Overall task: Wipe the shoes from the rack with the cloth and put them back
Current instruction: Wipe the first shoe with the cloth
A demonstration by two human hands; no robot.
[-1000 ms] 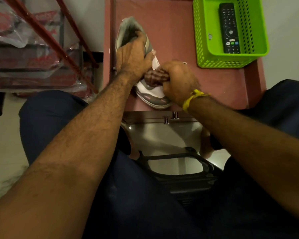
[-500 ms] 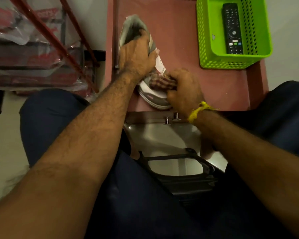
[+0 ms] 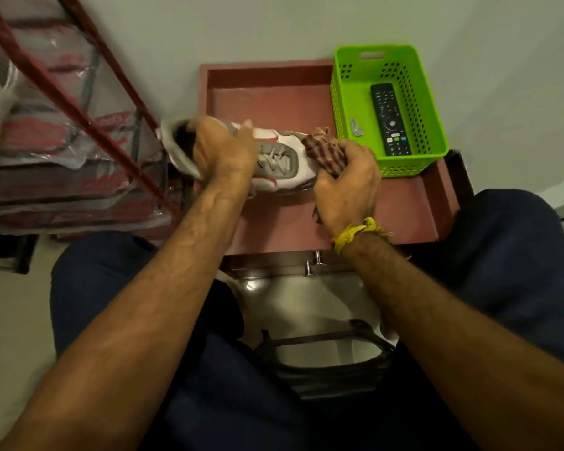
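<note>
Reddish table (image 3: 404, 206) by the pale wall now carries the shoe (image 3: 284, 157) turned sideways, left hand (image 3: 223, 151) gripping its collar, right hand (image 3: 347, 187) bunching the cloth (image 3: 323, 151) at the toe, beside the green basket (image 3: 432, 125).

Yellow wrist thread (image 3: 358, 231), navy trousers (image 3: 515, 255)

The left hand (image 3: 223, 148) covers the middle of the shoe (image 3: 279, 159), and its fingertips are lost inside the collar. The right hand (image 3: 347, 187) hides most of the cloth (image 3: 323, 151), which in turn hides the shoe's toe. At the upper left of the frame, the rack (image 3: 75, 102) is cut off by the edge and its contents blur behind clear plastic. Button labels on the remote (image 3: 389, 120) are too small to read, as is a small grey item (image 3: 356, 127) in the basket (image 3: 414, 76).
</note>
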